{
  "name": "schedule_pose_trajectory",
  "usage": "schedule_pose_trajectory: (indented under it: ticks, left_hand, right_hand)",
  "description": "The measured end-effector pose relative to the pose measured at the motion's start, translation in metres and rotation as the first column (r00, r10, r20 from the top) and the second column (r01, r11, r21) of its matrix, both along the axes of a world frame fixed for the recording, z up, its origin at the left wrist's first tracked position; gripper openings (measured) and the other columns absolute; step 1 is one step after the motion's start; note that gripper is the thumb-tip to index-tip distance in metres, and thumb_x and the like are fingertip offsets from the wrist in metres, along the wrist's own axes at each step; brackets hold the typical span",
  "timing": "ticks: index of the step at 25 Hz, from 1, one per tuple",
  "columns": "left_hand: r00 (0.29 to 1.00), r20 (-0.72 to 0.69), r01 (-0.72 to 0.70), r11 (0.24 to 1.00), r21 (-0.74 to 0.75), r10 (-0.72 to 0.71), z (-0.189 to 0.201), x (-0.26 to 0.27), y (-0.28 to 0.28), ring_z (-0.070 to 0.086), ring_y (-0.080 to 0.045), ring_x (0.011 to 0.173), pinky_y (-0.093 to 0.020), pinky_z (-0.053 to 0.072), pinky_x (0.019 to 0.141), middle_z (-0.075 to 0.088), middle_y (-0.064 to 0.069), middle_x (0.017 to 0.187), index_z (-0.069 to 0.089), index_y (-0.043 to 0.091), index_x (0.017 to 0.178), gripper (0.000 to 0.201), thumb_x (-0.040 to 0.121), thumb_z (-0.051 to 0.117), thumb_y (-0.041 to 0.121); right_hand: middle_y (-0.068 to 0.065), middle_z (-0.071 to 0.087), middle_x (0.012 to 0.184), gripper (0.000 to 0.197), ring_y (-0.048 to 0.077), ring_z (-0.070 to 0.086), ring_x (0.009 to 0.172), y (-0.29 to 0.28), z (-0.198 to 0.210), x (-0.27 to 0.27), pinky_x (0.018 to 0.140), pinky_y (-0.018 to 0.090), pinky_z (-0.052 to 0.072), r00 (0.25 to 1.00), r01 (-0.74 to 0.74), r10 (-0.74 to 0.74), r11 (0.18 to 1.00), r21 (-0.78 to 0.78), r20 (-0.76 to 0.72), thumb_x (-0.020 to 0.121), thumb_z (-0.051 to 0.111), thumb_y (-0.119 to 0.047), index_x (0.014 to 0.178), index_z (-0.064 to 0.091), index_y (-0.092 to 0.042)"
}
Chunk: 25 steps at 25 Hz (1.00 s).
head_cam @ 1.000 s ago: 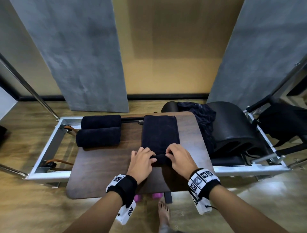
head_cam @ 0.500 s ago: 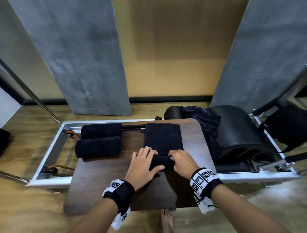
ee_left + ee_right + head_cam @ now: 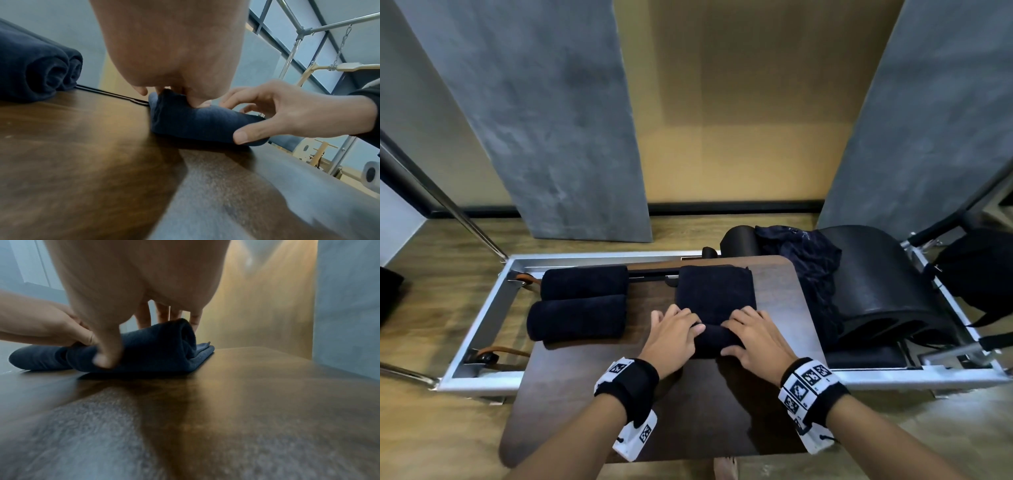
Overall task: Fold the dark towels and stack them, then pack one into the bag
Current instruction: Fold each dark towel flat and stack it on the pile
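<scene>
**Roll grows under both hands**

Since a second ago the rolled end of the dark towel (image 3: 715, 298) has thickened and crept farther up the wooden board (image 3: 592, 394). Nearest, the left hand (image 3: 671, 339) and right hand (image 3: 755, 337) curl their fingers over that roll, thumbs tucked against its near side. Beyond, the towel's flat remainder lies on the board; two rolled towels (image 3: 580, 303) sit far left.

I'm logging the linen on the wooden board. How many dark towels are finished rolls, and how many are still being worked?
Finished rolled towels: 2, the rear roll and the front roll
Towel being rolled: 1, the half-rolled towel under the left hand and right hand
Total: 3
</scene>
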State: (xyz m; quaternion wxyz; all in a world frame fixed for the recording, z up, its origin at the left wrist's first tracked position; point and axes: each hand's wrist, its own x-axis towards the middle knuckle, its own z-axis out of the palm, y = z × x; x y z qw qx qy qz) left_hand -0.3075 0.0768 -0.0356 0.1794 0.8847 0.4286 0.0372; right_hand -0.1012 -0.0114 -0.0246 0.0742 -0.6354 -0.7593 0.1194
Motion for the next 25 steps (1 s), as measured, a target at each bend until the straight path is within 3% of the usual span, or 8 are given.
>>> schedule_pose_trajectory:
  ticks: [5, 8, 12, 14, 16, 18, 21, 25]
  left_hand:
    - [0.977, 0.210, -0.033, 0.998, -0.047, 0.042, 0.001, -0.010, 0.008, 0.039, 0.001, 0.126, -0.036, 0.030, 0.101, 0.041, 0.018, 0.135, 0.043, 0.036, 0.138, 0.041, 0.105, 0.042, 0.060]
    - [0.981, 0.190, -0.023, 0.999, -0.046, 0.032, -0.003, -0.013, 0.015, 0.035, -0.003, 0.133, -0.036, 0.032, 0.104, 0.039, 0.020, 0.138, 0.043, 0.040, 0.135, 0.044, 0.098, 0.055, 0.059]
    - [0.982, 0.165, -0.083, 0.995, -0.055, 0.091, -0.006, -0.007, 0.034, 0.036, -0.005, 0.133, -0.041, 0.029, 0.105, 0.049, 0.025, 0.130, 0.050, 0.043, 0.128, 0.028, 0.101, 0.055, 0.052]
    - [0.977, 0.173, -0.109, 0.991, -0.081, 0.121, -0.008, -0.001, 0.042, 0.038, -0.003, 0.129, -0.039, 0.026, 0.102, 0.051, 0.026, 0.124, 0.050, 0.045, 0.126, 0.026, 0.102, 0.051, 0.055]
    - [0.958, 0.208, -0.170, 0.975, -0.146, 0.198, -0.007, 0.005, 0.047, 0.039, 0.000, 0.119, -0.035, 0.024, 0.100, 0.050, 0.027, 0.117, 0.048, 0.047, 0.127, 0.031, 0.100, 0.049, 0.062]
    - [0.921, 0.256, -0.248, 0.948, -0.198, 0.294, -0.008, 0.012, 0.053, 0.040, 0.001, 0.117, -0.034, 0.025, 0.104, 0.050, 0.025, 0.120, 0.045, 0.046, 0.133, 0.038, 0.101, 0.048, 0.065]
    - [0.852, 0.303, -0.353, 0.896, -0.269, 0.427, -0.007, 0.026, 0.060, 0.043, -0.003, 0.130, -0.041, 0.028, 0.114, 0.048, 0.020, 0.138, 0.047, 0.037, 0.141, 0.041, 0.106, 0.041, 0.058]
    - [0.821, 0.237, -0.425, 0.834, -0.353, 0.519, -0.008, 0.041, 0.070, 0.039, -0.014, 0.140, -0.048, 0.027, 0.120, 0.048, 0.012, 0.143, 0.050, 0.031, 0.146, 0.041, 0.109, 0.040, 0.047]
  right_hand:
    - [-0.002, 0.066, 0.107, 0.025, 0.019, 0.060, 0.101, 0.031, 0.007, 0.010, 0.094, 0.041, 0.047, 0.939, 0.117, -0.161, 0.980, -0.159, -0.303, 0.101, 0.060, -0.037, 0.120, 0.045, -0.032]
    - [-0.001, 0.065, 0.100, 0.012, 0.020, 0.062, 0.092, 0.042, 0.003, 0.014, 0.084, 0.044, 0.053, 0.932, 0.139, -0.183, 0.977, -0.160, -0.313, 0.107, 0.049, -0.036, 0.115, 0.050, -0.026]
    - [-0.005, 0.048, 0.120, 0.049, 0.014, 0.049, 0.111, 0.046, -0.003, 0.021, 0.091, 0.034, 0.048, 0.975, 0.112, -0.107, 0.994, 0.016, -0.196, 0.097, 0.054, -0.063, 0.125, 0.066, -0.024]
    - [-0.007, 0.046, 0.126, 0.068, 0.011, 0.044, 0.116, 0.046, -0.006, 0.027, 0.098, 0.036, 0.044, 0.990, 0.067, -0.067, 0.998, -0.008, -0.122, 0.088, 0.062, -0.068, 0.141, 0.057, -0.025]
    - [-0.017, 0.050, 0.121, 0.063, -0.002, 0.042, 0.111, 0.047, -0.006, 0.031, 0.100, 0.034, 0.040, 0.966, 0.087, -0.100, 0.994, -0.066, -0.238, 0.088, 0.070, -0.057, 0.142, 0.049, -0.033]
    - [-0.028, 0.050, 0.108, 0.043, -0.007, 0.043, 0.100, 0.055, -0.004, 0.037, 0.094, 0.030, 0.039, 0.911, 0.136, -0.164, 0.986, -0.100, -0.378, 0.090, 0.071, -0.052, 0.125, 0.053, -0.037]
    - [-0.015, 0.062, 0.111, 0.033, 0.008, 0.055, 0.108, 0.072, -0.001, 0.049, 0.099, 0.038, 0.046, 0.890, 0.173, -0.209, 0.977, -0.124, -0.405, 0.098, 0.063, -0.051, 0.120, 0.065, -0.027]
    - [-0.006, 0.052, 0.116, 0.049, 0.014, 0.051, 0.115, 0.089, -0.007, 0.060, 0.099, 0.037, 0.047, 0.881, 0.284, -0.313, 0.949, -0.135, -0.355, 0.101, 0.053, -0.058, 0.127, 0.071, -0.021]
